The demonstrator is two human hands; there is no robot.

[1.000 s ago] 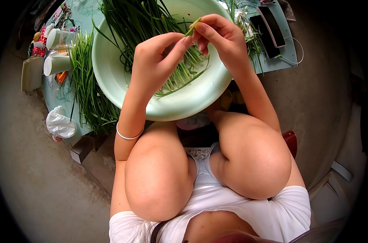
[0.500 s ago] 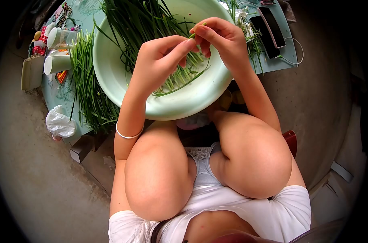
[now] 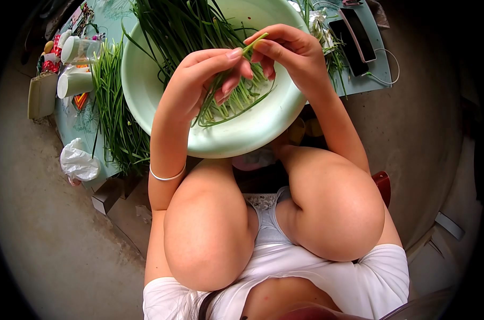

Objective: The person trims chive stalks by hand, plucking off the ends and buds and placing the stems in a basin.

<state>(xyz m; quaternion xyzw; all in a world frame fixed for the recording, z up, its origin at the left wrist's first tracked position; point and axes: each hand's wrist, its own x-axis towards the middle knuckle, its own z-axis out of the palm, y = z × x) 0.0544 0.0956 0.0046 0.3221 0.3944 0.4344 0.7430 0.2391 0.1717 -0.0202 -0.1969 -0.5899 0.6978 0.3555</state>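
Observation:
Over a pale green basin (image 3: 242, 144), both my hands meet at a few thin green garlic chives (image 3: 247, 49). My left hand (image 3: 202, 80) is closed on their stalks, thumb on top and fingers curled underneath. Long leaves trail from it down into the basin. At the tip of the stalks, my right hand (image 3: 292, 50) pinches with thumb and forefinger, its other fingers curled. Below and behind the hands, a thick bundle of chives (image 3: 183, 32) lies in the basin, dark leaves to the far left and pale stem ends toward me.
Left of the basin, more chives (image 3: 114, 106) lie on the light blue table (image 3: 66, 120) beside two cups (image 3: 74, 84) and a crumpled white plastic bag (image 3: 80, 161). A phone (image 3: 348, 48) with a white cable rests at the right. My bare knees are just below the basin.
My left hand has shifted slightly left and turned, so more of its fingers show. The chive ends between the hands now point up more visibly. My right hand has barely moved.

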